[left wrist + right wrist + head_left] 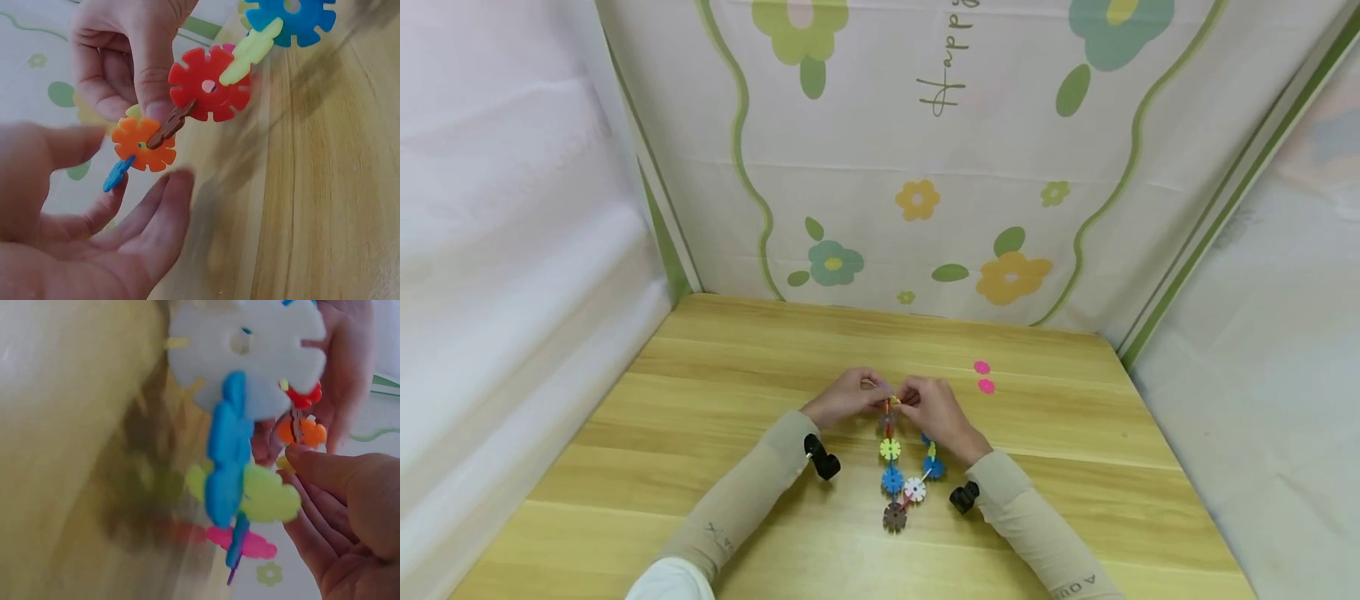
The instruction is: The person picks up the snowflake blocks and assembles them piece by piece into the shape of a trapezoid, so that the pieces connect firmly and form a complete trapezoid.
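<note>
A chain of slotted plastic snowflake discs [891, 449] in several colours hangs from the hands above the wooden table and loops back up beneath the right wrist. My right hand [934, 408] pinches a yellow disc [285, 464] between thumb and fingers, beside an orange disc [144, 145]. At the orange disc's other edge is a small blue disc [116, 175]. A fingertip of my left hand [853, 397] is right at this blue disc, with the thumb spread away from it. Brown [172, 124] and red [209, 84] discs follow along the chain. A white disc [275, 356] looms close in the right wrist view.
Two loose pink discs [982, 367] lie on the wooden table [1060, 475], beyond the right hand. White cloth walls stand at both sides, and a flower-printed cloth [865, 183] closes off the back. Each wrist carries a black camera [822, 457].
</note>
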`<state>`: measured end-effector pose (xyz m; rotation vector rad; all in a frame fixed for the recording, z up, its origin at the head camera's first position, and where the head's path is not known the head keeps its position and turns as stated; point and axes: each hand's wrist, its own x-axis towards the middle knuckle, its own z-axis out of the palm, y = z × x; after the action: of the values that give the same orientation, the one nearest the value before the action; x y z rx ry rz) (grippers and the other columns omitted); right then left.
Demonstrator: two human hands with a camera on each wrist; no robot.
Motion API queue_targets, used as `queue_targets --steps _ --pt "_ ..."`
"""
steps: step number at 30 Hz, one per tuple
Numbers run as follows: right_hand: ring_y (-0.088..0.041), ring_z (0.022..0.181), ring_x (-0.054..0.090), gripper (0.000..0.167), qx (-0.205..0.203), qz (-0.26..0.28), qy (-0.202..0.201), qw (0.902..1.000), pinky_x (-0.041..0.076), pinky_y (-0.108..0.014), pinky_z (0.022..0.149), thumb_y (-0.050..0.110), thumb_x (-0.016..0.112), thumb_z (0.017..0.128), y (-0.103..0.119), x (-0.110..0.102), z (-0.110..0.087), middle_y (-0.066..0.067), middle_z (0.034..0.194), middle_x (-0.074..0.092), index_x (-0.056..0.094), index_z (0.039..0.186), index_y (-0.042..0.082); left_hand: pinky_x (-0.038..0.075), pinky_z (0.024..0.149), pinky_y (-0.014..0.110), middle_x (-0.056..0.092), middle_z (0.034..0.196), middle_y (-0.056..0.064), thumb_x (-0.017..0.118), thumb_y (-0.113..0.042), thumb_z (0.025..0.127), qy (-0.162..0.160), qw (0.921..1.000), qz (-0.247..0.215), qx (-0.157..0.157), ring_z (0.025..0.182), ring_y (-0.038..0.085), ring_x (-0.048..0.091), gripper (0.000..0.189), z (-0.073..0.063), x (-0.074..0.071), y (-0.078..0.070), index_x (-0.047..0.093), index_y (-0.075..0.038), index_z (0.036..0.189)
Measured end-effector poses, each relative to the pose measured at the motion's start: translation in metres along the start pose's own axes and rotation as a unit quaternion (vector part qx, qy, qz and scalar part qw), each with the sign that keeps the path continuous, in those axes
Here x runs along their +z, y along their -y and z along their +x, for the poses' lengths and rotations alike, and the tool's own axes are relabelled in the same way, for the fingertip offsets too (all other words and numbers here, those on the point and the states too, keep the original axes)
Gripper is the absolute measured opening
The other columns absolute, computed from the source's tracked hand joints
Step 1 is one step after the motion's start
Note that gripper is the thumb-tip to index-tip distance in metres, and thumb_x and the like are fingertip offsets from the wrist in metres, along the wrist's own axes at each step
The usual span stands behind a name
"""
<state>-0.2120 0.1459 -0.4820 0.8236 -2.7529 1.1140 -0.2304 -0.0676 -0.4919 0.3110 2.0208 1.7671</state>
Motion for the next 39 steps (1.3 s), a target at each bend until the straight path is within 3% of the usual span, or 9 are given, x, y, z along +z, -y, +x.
queue_targets --steps 3,6,12,16,21,26,32,39 --pt "-0.014 0.087 0.077 0.008 0.010 0.012 0.036 0.9992 0.062 -0.021 0.076 0.007 0.081 0.093 -0.003 -0.010 -0.001 -0.005 0.097 0.079 0.076 0.099 0.008 0.063 0.094 0.042 0.074 0.115 0.022 0.066 -0.020 0.106 0.029 0.9993 -0.022 -0.010 0.098 0.025 0.077 0.029 -0.002 -0.001 0.000 0.055 0.002 0.122" --pt "-0.018 0.091 0.076 0.015 0.037 0.007 0.064 0.9972 0.063 -0.026 0.079 0.008 0.081 0.093 -0.012 -0.031 -0.001 -0.009 0.101 0.078 0.075 0.105 0.002 0.063 0.094 0.041 0.074 0.113 0.020 0.066 -0.019 0.106 0.039 0.9985 -0.035 -0.017 0.096 0.024 0.077 0.028 -0.005 -0.001 0.001 0.054 0.002 0.121" --pt "-0.029 0.097 0.074 0.028 0.094 -0.062 0.045 0.9926 0.063 -0.042 0.087 0.009 0.080 0.094 -0.055 -0.081 -0.001 -0.023 0.110 0.076 0.072 0.115 -0.008 0.062 0.096 0.041 0.072 0.118 0.021 0.067 -0.017 0.105 0.032 0.9980 -0.049 -0.023 0.095 0.022 0.076 0.030 -0.007 -0.001 0.002 0.052 0.002 0.123" --pt "-0.031 0.100 0.071 0.029 0.147 -0.094 0.034 0.9840 0.060 -0.047 0.089 0.011 0.078 0.096 -0.090 -0.098 -0.006 -0.024 0.113 0.074 0.073 0.117 -0.007 0.062 0.097 0.040 0.071 0.119 0.021 0.071 -0.016 0.103 0.027 0.9981 -0.048 -0.028 0.096 0.021 0.076 0.033 -0.008 -0.001 0.003 0.053 0.002 0.123" --pt "-0.031 0.101 0.071 0.034 0.192 -0.097 0.032 0.9760 0.060 -0.048 0.091 0.021 0.079 0.097 -0.119 -0.102 -0.015 -0.021 0.113 0.075 0.074 0.118 -0.006 0.062 0.096 0.039 0.070 0.116 0.018 0.071 -0.014 0.102 0.026 0.9980 -0.049 -0.029 0.098 0.021 0.076 0.033 -0.010 0.000 0.003 0.051 0.003 0.123" --pt "-0.031 0.101 0.071 0.033 0.199 -0.092 0.029 0.9753 0.060 -0.048 0.091 0.021 0.079 0.097 -0.130 -0.102 -0.019 -0.020 0.111 0.076 0.076 0.115 -0.005 0.063 0.096 0.038 0.071 0.115 0.016 0.070 -0.013 0.103 0.028 0.9975 -0.056 -0.031 0.098 0.020 0.075 0.033 -0.011 -0.001 0.003 0.050 0.002 0.125" --pt "-0.025 0.093 0.068 0.024 0.211 -0.086 0.027 0.9733 0.059 -0.043 0.085 0.019 0.081 0.095 -0.131 -0.103 -0.019 -0.016 0.103 0.075 0.075 0.107 -0.001 0.062 0.097 0.040 0.070 0.116 0.018 0.070 -0.015 0.103 0.028 0.9975 -0.059 -0.027 0.097 0.019 0.074 0.039 -0.011 -0.003 0.004 0.047 0.004 0.129" --pt "-0.019 0.090 0.071 0.019 0.209 -0.022 0.013 0.9777 0.060 -0.035 0.083 0.015 0.081 0.095 -0.113 -0.098 -0.022 -0.011 0.099 0.078 0.073 0.107 0.004 0.063 0.094 0.038 0.071 0.113 0.016 0.070 -0.015 0.103 0.023 0.9968 -0.071 -0.027 0.095 0.020 0.075 0.037 -0.011 -0.006 0.006 0.048 0.002 0.129"
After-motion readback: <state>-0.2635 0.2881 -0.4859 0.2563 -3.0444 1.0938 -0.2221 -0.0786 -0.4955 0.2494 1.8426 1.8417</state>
